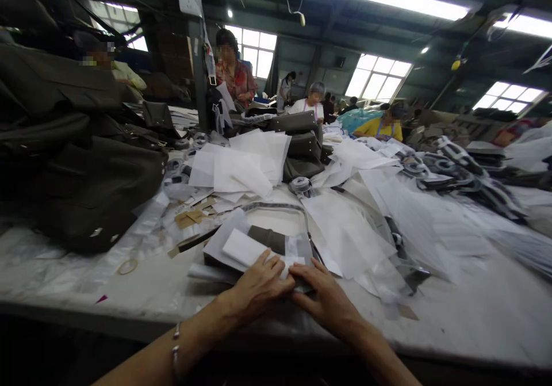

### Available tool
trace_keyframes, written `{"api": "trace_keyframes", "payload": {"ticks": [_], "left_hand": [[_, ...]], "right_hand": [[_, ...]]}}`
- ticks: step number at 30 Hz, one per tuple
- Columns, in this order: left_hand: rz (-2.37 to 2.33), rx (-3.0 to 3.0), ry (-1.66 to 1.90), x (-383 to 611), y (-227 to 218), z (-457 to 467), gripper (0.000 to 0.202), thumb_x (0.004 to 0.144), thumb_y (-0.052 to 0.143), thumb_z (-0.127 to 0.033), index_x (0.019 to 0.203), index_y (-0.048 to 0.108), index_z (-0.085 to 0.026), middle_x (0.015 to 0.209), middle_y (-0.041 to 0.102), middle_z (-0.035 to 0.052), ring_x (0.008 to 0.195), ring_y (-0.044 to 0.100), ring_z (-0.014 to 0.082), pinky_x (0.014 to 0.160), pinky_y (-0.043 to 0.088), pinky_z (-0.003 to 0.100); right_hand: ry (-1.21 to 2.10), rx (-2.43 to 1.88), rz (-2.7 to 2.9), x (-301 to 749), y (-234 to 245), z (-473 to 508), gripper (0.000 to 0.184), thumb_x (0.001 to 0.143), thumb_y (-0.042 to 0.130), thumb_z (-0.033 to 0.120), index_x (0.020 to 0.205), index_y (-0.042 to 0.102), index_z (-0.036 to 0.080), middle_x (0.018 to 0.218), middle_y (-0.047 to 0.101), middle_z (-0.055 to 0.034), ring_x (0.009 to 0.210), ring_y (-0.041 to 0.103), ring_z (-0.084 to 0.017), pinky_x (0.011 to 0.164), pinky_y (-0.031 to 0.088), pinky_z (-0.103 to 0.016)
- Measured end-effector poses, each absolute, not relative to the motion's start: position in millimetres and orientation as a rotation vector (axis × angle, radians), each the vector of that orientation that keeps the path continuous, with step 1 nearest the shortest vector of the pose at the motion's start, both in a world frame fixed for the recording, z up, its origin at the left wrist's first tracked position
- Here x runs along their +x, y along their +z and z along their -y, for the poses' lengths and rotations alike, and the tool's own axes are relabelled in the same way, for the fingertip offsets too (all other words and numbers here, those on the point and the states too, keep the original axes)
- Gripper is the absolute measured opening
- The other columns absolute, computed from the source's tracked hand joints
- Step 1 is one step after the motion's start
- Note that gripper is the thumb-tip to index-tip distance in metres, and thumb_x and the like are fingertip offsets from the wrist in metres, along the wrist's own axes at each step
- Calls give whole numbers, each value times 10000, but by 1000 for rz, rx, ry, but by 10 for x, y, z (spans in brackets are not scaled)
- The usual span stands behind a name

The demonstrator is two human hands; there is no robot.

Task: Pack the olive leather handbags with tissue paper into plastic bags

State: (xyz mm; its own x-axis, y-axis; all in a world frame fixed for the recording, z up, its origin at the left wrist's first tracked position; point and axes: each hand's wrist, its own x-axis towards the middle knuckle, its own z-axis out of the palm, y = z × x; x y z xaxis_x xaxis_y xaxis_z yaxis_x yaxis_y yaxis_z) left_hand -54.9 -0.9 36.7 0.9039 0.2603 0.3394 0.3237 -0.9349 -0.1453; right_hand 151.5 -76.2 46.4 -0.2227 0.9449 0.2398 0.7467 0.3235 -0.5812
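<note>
A dark olive bag [267,237] lies near the front edge of the table, partly covered by white wrapping sheets. Its strap [276,206] loops out behind it. My left hand [261,279] is closed over a folded white sheet [245,251] on the bag, its fingers bent and the thumb toward my right hand. Close beside it, my right hand [323,294] rests on the bag's near right part with fingers stretched out and thumb apart. A clear strip of plastic [296,247] shows just beyond the fingertips. The hands hide the bag's near edge.
Dark bags [95,184] are heaped on the left. Loose white sheets [245,161] lie behind the bag, with more sheets [353,230] on the right. Wrapped straps [474,173] pile up at the far right. A tape ring [127,266] lies front left. Several people work beyond the table.
</note>
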Motion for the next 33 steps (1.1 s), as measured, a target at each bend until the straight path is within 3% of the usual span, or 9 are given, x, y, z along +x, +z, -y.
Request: {"api": "trace_keyframes", "payload": {"ticks": [3,7,12,15,17,25,33], "left_hand": [[466,-2915,-566,-610,274,-38,316,967,499,-181,1282,508,-200,1152,608,101,1119,577,234,1080,394,486],[462,-2897,-700,-624,118,-44,325,964,505,-171,1288,506,-189,1176,603,109,1208,540,276,1086,382,534],[543,-2890,-806,-603,61,-16,356,975,473,-168,1330,497,-190,1233,611,113,1234,537,263,1105,372,534],[553,-2888,-868,-613,94,1,388,994,411,-154,1373,480,-198,1340,569,131,1277,509,249,1111,371,517],[516,-2887,-865,-622,116,4,416,1008,365,-151,1407,461,-220,1408,533,120,1292,495,245,1118,361,517],[499,-2844,-815,-609,27,-3,465,1020,382,-214,1479,374,-289,1431,533,49,1282,498,264,1110,344,550],[512,-2842,-789,-589,-18,-2,443,1019,373,-211,1456,402,-278,1424,537,69,1280,510,258,1094,357,545]], "right_hand": [[776,-1575,1976,1646,749,503,293,894,601,368,1134,715,244,1131,745,-49,1103,670,-257,1024,488,-424],[599,-1779,2002,1611,943,-25,357,962,481,379,1204,680,208,1219,711,-57,1145,646,-213,1001,473,-326],[540,-1887,2222,1427,738,-423,316,920,569,389,1114,714,186,1162,730,-116,1125,649,-275,1040,387,-402],[467,-1936,2307,1468,629,-456,335,973,483,412,1041,722,188,1114,741,-122,1111,644,-284,1099,264,-477],[424,-1976,2321,1555,602,-463,388,1001,415,420,982,728,191,1067,748,-120,1088,645,-280,1094,242,-490],[404,-2024,2203,1805,488,-510,369,962,486,414,757,731,230,934,757,-47,945,662,-212,1028,326,-404],[347,-2025,1897,1804,286,-514,277,876,536,292,720,752,213,1117,733,-70,1048,655,-205,962,423,-326]]}}
